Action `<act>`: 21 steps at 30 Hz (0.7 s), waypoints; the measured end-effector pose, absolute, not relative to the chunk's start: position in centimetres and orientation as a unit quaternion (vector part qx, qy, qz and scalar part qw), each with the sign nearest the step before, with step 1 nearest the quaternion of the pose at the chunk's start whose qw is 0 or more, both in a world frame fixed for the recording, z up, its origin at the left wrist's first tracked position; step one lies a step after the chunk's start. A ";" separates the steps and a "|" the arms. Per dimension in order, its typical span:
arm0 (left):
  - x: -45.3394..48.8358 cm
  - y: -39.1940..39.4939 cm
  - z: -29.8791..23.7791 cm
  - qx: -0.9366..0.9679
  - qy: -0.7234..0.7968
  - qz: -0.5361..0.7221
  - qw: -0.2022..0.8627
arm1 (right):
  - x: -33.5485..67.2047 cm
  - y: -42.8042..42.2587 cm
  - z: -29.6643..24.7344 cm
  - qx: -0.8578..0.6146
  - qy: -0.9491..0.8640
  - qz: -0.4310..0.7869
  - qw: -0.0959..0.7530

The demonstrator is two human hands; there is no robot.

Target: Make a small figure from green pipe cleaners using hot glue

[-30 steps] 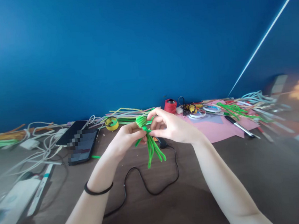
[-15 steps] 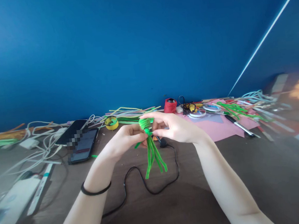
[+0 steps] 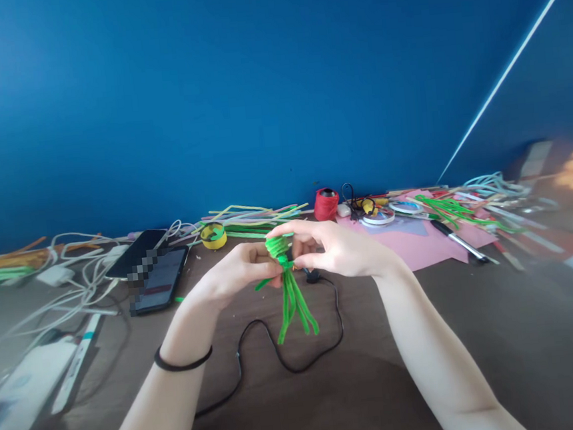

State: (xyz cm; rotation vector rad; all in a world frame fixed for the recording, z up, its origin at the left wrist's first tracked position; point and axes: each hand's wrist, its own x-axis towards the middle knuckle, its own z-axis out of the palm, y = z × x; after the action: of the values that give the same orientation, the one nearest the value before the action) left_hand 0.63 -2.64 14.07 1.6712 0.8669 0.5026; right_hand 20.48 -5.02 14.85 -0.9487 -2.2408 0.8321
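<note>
Between my hands, above the table, is a bundle of green pipe cleaners (image 3: 292, 298). Its top is coiled into a rounded shape, its middle is cinched, and several loose strands hang below. My left hand (image 3: 245, 267) pinches the cinched part from the left with thumb and fingers. From the other side my right hand (image 3: 327, 248) grips it, index finger over the coiled top and thumb at the cinched middle. A short green end sticks out to the left under my left thumb. The fingertips partly hide the cinched spot.
Two phones (image 3: 159, 279) and white cables (image 3: 88, 272) lie on the left. A yellow tape roll (image 3: 213, 236), loose pipe cleaners and a red spool (image 3: 326, 204) line the wall. On the right are pink paper (image 3: 394, 246) and a cutter-like tool (image 3: 456, 240). A black cord (image 3: 290, 371) curves below my hands.
The bundle has shifted slightly down and left, its coiled top tipping a little. My right hand has lowered slightly with it; my left hand has hardly moved.
</note>
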 end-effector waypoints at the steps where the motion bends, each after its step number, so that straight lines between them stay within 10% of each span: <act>1: 0.6 -2.6 14.1 0.710 0.368 0.213 0.562 | 20.5 -5.1 14.9 -0.356 -0.836 0.311 0.280; 21: 1.7 -3.0 14.2 0.653 0.399 0.365 0.531 | 19.6 -4.3 14.1 -0.414 -0.759 0.373 0.337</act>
State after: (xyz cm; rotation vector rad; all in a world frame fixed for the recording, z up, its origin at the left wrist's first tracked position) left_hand 1.70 -3.01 14.23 1.5569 0.9510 0.8706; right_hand 19.63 -4.26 14.08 -1.0791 -1.9775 0.9712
